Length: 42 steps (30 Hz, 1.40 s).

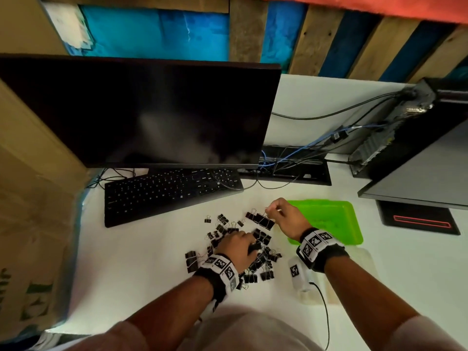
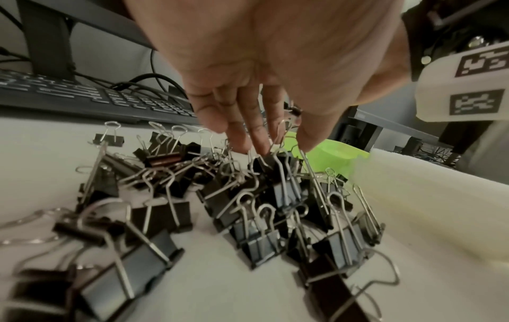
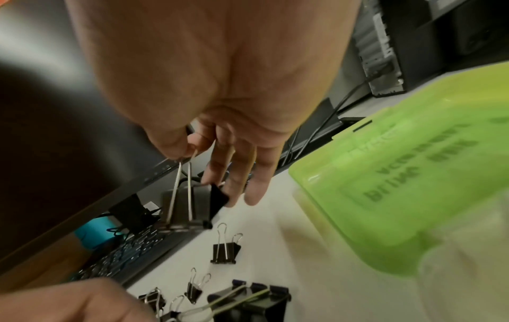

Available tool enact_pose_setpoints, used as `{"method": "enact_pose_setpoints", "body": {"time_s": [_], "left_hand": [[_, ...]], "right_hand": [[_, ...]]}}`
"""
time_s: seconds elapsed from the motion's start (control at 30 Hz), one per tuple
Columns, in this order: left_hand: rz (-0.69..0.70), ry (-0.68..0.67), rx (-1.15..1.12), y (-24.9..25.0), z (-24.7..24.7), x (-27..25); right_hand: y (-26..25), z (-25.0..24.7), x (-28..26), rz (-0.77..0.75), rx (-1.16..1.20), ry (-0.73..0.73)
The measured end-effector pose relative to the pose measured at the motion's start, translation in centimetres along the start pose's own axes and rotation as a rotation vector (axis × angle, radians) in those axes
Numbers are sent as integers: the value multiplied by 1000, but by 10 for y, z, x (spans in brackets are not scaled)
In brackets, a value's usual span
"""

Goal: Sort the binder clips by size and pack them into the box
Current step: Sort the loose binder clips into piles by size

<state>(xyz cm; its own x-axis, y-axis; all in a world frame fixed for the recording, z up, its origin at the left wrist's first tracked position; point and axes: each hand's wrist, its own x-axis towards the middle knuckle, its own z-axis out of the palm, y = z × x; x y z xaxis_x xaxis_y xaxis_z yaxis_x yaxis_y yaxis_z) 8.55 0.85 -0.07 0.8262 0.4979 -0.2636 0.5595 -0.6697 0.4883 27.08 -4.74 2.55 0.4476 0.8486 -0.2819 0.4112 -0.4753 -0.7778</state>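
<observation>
The right hand is raised above the white desk, thumb and forefinger closed on the wire handles of a large black binder clip; the clip hangs below the pinch, clear of the surface, and the other three fingers are extended and loose beside it. Immediately to that hand's right lies the green plastic box, open side up, with moulded lettering on its floor; no clips are visible inside. Directly beneath the right hand's fingers a short row of large clips lies side by side on the desk. The left hand is nearer the body, palm down over the main pile of binder clips; its fingertips are nearly straight and reach down among upright wire handles, and whether they have closed on any clip cannot be determined. Further large clips lie to the left of the left wrist, and small clips are scattered beyond its fingers. A black keyboard and dark monitor stand beyond both hands.
</observation>
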Motion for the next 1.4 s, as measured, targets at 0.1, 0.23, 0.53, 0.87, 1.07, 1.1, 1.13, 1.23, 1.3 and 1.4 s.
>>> {"method": "enact_pose_setpoints", "body": {"time_s": [0.1,0.23,0.53,0.87,1.07,1.1,1.13,1.23,1.3,1.4], "left_hand": [[-31,30,-74,-1,-1,0],[-46,49,-123,-4,-3,-1],[3,57,-171,8,-2,-8],[11,17,-224,14,9,-5],[68,88,-382,13,-1,-15],[74,100,-409,15,-4,-16],[78,119,-449,16,-8,-18],[87,200,-567,18,-21,-26],[92,248,-594,15,-31,-31],[53,325,-635,4,-47,-41]], "right_hand": [[4,0,-2,1,-45,31],[7,-1,-6,-30,-180,26],[15,17,-28,-306,-789,-181],[8,36,-32,-335,-1046,-284],[9,20,-27,-245,-853,-294],[9,15,-27,-210,-799,-279],[11,12,-27,-180,-750,-256],[14,3,-25,-121,-633,-170],[13,0,-24,-110,-577,-112],[5,-3,-23,-123,-499,-28]]}}
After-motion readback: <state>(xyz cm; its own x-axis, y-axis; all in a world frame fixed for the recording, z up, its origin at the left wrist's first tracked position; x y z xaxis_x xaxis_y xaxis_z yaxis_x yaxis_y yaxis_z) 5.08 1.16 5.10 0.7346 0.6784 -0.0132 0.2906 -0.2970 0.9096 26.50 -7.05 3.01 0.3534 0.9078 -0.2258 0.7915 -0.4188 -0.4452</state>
